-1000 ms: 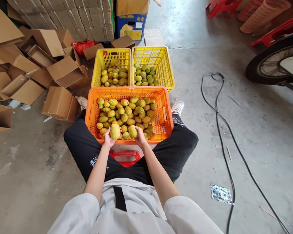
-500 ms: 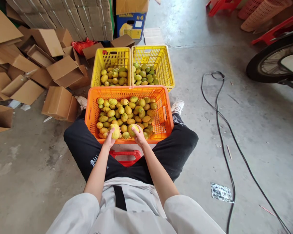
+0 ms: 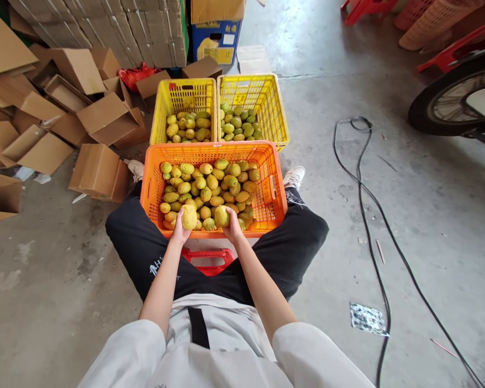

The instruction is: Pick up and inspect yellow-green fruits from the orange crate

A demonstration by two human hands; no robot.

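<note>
My left hand is closed around a bumpy yellow lemon-like fruit. A yellow-green lemon-like fruit sits in my right hand, its fingers wrapped on the outer side. Both hands are over the near edge of an orange plastic crate, with a small gap between the two fruits. Inside that crate lie many similar oval fruits, ranging from green to orange-yellow. The undersides of the held fruits are hidden.
Behind the orange crate stand a left yellow crate and a right yellow crate, both partly filled with fruit. Cardboard boxes are heaped at left. A black cable lies at right, near a motorcycle wheel. Red plastic shows between my legs.
Both held fruits have been turned slightly in my fingers, and the left one has shifted a little left. The crates and their contents look the same.
</note>
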